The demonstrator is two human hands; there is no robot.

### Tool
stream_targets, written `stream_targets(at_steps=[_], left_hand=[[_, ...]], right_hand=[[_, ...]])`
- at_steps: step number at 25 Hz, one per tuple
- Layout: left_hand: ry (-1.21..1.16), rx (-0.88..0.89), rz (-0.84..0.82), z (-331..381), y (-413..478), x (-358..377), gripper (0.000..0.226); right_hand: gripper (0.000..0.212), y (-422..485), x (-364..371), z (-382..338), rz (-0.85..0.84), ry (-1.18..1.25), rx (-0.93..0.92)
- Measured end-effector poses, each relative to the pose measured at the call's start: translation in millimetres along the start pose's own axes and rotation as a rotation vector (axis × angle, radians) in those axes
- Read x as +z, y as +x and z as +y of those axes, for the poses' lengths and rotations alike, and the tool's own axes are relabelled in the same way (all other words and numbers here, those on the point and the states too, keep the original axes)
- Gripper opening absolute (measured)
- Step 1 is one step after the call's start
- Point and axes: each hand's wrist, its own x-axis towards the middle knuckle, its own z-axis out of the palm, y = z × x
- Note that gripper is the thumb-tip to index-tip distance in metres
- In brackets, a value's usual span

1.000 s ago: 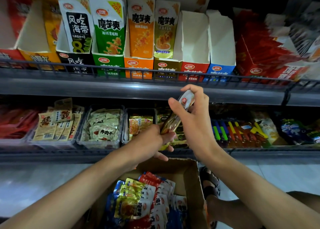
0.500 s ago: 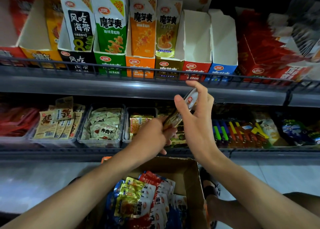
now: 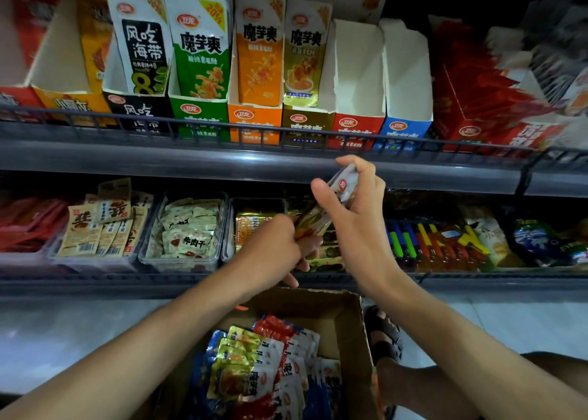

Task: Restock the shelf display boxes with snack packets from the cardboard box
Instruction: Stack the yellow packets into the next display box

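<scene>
Head view: cardboard box (image 3: pixel 321 308) held snack packets (image 3: pixel 251 372) (gold, red, blue); at its twelve o'clock, left hand (image 3: pixel 273 247) and right hand (image 3: pixel 361 228) gripped one packet stack (image 3: pixel 345 183).

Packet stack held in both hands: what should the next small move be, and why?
Probably lift the packet stack up to the gold display box: both the left hand and right hand grip it just below that shelf, and its gold wrappers seem to match.
</scene>
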Motion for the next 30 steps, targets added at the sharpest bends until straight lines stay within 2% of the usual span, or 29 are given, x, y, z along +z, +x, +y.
stream_targets(at_steps=[2,4,6,8,14,21,25,27,29,30], left_hand=[[-0.242,-0.063,-0.092,7.9,-1.8,-9.9,0.023],[-0.389,-0.091,-0.189,16.5,-5.9,-22.0,0.027],[-0.445,-0.105,-0.263,21.8,-7.7,-30.8,0.03],[-0.432,-0.114,-0.313,24.6,-6.3,-35.3,0.029],[-0.414,-0.022,-0.39,44.2,-0.9,-47.4,0.029],[-0.39,0.1,-0.327,72.1,5.6,-74.1,0.026],[-0.414,0.14,-0.35,82.1,7.6,-83.2,0.029],[-0.542,0.147,-0.237,87.4,12.7,-84.2,0.03],[-0.563,0.219,0.058,89.0,21.4,-84.7,0.026],[-0.423,0.302,0.263,86.3,27.1,-85.6,0.022]], right_hand=[[0.061,9.2,-11.9,-4.1,-0.028,0.061,0.051],[0.065,18.0,-26.9,-9.5,-0.091,0.25,0.173],[0.049,22.9,-36.1,-14.1,-0.218,0.387,0.287],[0.035,25.9,-40.0,-14.9,-0.293,0.379,0.32],[0.03,44.1,-52.6,-35.3,-0.317,0.308,0.22],[0.032,81.4,-52.6,-92.1,-0.347,0.144,0.135],[0.021,96.0,-50.3,-108.5,-0.372,-0.013,0.061],[0.018,104.0,-52.4,-115.5,-0.302,-0.014,-0.032],[0.024,119.4,-60.4,-123.4,-0.15,0.032,-0.126],[0.026,129.3,-64.6,-126.2,-0.069,0.051,-0.179]])
